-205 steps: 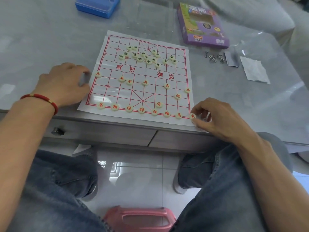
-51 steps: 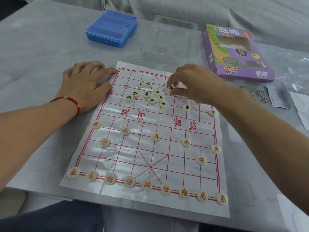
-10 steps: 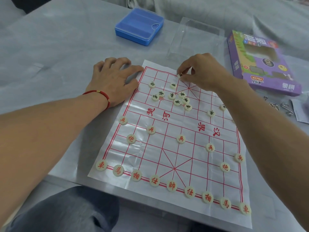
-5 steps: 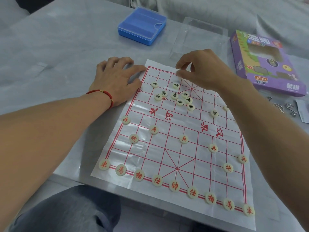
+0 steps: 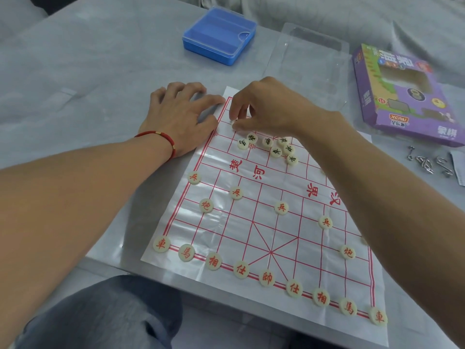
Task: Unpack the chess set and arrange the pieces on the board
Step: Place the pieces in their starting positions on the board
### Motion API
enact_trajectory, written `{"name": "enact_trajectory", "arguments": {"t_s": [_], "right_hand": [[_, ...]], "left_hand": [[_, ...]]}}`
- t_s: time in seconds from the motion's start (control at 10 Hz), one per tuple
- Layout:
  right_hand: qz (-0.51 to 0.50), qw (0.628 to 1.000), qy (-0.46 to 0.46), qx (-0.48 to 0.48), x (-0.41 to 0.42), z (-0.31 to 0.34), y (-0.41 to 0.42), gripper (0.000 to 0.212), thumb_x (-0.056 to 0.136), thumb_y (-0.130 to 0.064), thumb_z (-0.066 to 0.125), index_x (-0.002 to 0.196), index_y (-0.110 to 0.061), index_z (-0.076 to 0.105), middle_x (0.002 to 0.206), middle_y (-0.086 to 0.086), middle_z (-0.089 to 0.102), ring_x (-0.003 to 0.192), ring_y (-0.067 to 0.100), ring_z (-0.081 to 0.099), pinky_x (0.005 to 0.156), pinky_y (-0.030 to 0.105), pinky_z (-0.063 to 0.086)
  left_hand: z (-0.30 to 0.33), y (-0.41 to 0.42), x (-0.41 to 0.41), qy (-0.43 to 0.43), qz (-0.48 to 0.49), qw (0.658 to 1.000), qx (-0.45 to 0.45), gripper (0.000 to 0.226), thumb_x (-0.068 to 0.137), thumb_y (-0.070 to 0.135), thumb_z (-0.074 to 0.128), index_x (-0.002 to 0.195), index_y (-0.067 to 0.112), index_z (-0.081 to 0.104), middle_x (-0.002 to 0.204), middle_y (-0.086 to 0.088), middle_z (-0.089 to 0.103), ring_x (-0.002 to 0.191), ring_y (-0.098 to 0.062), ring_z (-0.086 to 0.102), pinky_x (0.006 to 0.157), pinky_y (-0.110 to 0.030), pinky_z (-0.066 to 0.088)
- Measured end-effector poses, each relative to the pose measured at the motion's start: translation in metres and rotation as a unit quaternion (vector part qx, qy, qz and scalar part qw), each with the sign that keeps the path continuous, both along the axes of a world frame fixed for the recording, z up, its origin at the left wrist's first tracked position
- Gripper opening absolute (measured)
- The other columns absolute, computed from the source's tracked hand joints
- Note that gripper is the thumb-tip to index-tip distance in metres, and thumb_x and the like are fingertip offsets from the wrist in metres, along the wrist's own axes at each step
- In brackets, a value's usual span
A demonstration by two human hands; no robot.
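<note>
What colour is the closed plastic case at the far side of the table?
Blue; the plastic case shows clearly in the head view.

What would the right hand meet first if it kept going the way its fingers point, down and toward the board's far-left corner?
Probably the white plastic board sheet itself: the right hand pinches a small cream disc piece just above it. Farther that way lies the left hand. Depth is unclear.

You sit in home living room, by look of it. Low grey counter (image 5: 75,71) in front of your knees, grey sofa cushions (image 5: 327,11) just behind it. Casual leisure clutter on top: paper game board (image 5: 264,222), purple game box (image 5: 407,96), blue plastic case (image 5: 219,36), small metal puzzles (image 5: 425,162).
</note>
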State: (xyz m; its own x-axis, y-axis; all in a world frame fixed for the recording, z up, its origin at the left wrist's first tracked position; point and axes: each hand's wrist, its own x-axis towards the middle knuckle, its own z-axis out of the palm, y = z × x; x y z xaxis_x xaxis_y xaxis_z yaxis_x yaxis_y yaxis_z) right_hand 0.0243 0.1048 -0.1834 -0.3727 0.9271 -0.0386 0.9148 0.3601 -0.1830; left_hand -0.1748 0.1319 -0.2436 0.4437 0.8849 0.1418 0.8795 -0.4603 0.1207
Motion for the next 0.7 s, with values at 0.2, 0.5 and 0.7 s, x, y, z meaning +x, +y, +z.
{"name": "enact_trajectory", "arguments": {"t_s": [0.2, 0.5, 0.7], "right_hand": [[-0.026, 0.999, 0.032, 0.03, 0.021, 0.015, -0.005, 0.02, 0.094, -0.035, 0.065, 0.107, -0.022, 0.073, 0.097, -0.008, 0.071, 0.083, 0.005, 0.06, 0.082, 0.024, 0.049], [-0.049, 0.999, -0.006, -0.009, 0.051, 0.019, -0.016, 0.022, 0.087, -0.034, 0.077, 0.106, -0.024, 0.074, 0.095, -0.008, 0.07, 0.078, 0.002, 0.057, 0.073, 0.022, 0.047], [-0.053, 0.997, -0.048, -0.032, 0.043, 0.009, -0.013, 0.018, 0.084, -0.043, 0.076, 0.099, -0.032, 0.074, 0.093, -0.01, 0.069, 0.09, 0.014, 0.061, 0.083, 0.047, 0.056]], "left_hand": [[0.002, 0.0, -0.001, 0.001, -0.006, 1.0, -0.006, 0.047, 0.099, 0.05, 0.034, 0.146, 0.048, 0.037, 0.154, 0.002, 0.034, 0.142, -0.029, 0.027, 0.115, -0.055, 0.021], [0.002, 0.001, -0.002, 0.004, -0.008, 1.0, -0.012, 0.047, 0.1, 0.052, 0.035, 0.146, 0.048, 0.035, 0.155, 0.002, 0.034, 0.143, -0.031, 0.027, 0.115, -0.055, 0.021], [0.003, 0.0, -0.002, 0.002, -0.007, 1.0, -0.013, 0.048, 0.1, 0.051, 0.034, 0.147, 0.047, 0.035, 0.155, 0.002, 0.033, 0.143, -0.03, 0.026, 0.115, -0.055, 0.021]]}}
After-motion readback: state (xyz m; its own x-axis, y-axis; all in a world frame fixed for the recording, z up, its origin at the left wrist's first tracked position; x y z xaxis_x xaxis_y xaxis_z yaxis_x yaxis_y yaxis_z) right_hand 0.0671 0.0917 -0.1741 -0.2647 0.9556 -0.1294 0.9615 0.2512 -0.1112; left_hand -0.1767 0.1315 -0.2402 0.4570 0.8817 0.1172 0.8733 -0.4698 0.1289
